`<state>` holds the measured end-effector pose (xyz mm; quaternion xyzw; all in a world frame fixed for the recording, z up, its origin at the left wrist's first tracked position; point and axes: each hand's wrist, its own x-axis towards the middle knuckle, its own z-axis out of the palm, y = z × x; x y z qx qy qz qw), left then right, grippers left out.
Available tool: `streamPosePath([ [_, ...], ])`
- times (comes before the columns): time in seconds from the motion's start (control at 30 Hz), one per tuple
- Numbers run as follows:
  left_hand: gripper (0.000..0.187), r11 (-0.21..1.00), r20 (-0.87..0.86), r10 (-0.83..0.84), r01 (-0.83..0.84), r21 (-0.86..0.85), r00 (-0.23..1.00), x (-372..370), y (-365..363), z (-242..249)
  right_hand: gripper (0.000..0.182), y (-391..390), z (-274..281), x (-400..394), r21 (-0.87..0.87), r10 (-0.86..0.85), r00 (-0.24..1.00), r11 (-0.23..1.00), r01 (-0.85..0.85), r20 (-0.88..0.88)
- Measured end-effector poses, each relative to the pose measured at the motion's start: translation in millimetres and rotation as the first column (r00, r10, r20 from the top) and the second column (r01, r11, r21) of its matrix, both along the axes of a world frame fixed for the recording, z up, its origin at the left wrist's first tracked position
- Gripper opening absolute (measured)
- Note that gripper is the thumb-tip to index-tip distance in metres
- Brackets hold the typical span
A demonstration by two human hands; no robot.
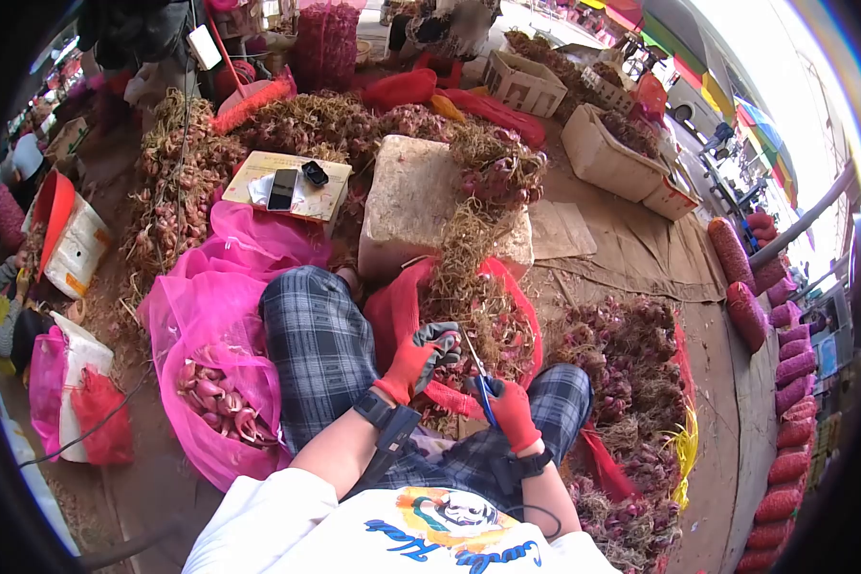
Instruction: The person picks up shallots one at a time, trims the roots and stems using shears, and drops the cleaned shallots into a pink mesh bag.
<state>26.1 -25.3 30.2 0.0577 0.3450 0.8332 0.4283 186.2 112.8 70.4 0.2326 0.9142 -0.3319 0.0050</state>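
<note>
My left hand point(421, 359), in a red and grey glove, is closed around something small, apparently a shallot, whose shape is mostly hidden by the fingers. My right hand point(507, 407), gloved the same way, grips blue-handled scissors point(485, 389), their blades pointing up and to the left beside my left hand. Beyond both hands, a red mesh bag point(392, 308) lies open between my knees, with shallots and dry stalks point(478, 330) in it. At my left, a pink mesh bag point(177, 306) holds trimmed shallots point(222, 402).
Ahead stands a worn foam box point(407, 196), stalks on its right side. A carton point(287, 187) bears a phone point(281, 189) and a watch point(315, 173). Untrimmed shallots point(631, 383) are heaped at my right. Other people sit at the far left and top.
</note>
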Motion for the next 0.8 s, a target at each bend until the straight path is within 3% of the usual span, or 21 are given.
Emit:
streamPosePath([
  [0.03,0.03,1.0,-0.039,0.018,-0.017,0.024,0.999,-1.6,0.9,-0.8,0.038,-0.9,6.8,-1.2,-0.006,-0.013,1.0,1.0,0.013,0.01],
  [0.07,0.031,0.998,-0.076,0.036,-0.032,0.044,0.997,-3.2,1.2,-1.6,0.037,-5.1,14.2,0.6,-0.143,-0.069,0.989,0.988,0.049,-0.133],
  [0.17,0.036,0.992,-0.198,0.124,-0.119,0.035,0.972,-8.7,-4.4,19.6,0.035,-5.4,39.9,-1.7,0.267,-0.01,0.997,0.963,0.03,-0.076],
  [0.3,0.04,0.977,-0.199,0.188,-0.161,0.143,0.962,-8.6,2.5,22.2,0.038,-14.1,57.3,0.4,0.445,-0.036,0.992,0.891,0.088,-0.124],
  [0.4,0.036,0.97,-0.323,0.244,-0.227,0.09,0.914,-3.4,0.0,35.6,0.038,-11.4,53.1,2.6,0.404,-0.034,0.983,0.909,0.105,-0.179],
  [0.5,0.033,0.952,-0.316,0.305,-0.287,0.102,0.898,-0.2,1.7,24.8,0.041,-12.7,51.4,-4.2,0.427,0.005,0.986,0.901,0.069,-0.169],
  [0.63,0.029,0.977,0.071,0.119,-0.13,0.171,0.99,0.9,-9.3,23.7,0.046,-8.8,39.7,-12.2,0.51,0.059,0.992,0.86,0.007,-0.113],
  [0.67,0.029,0.983,0.075,0.168,-0.173,0.058,0.983,2.4,-8.8,29.7,0.046,-5.4,38.4,-14.7,0.505,0.066,0.991,0.863,0.001,-0.116],
  [0.77,0.029,0.982,-0.021,0.189,-0.189,-0.026,0.982,2.9,-17.3,48.4,0.038,8.3,31.9,-17.3,0.377,0.051,0.998,0.926,-0.03,-0.043],
  [0.8,0.031,0.974,-0.141,0.192,-0.207,-0.097,0.971,1.5,-18.0,53.6,0.036,13.7,35.8,-20.7,0.301,0.06,0.998,0.952,-0.049,-0.027],
])
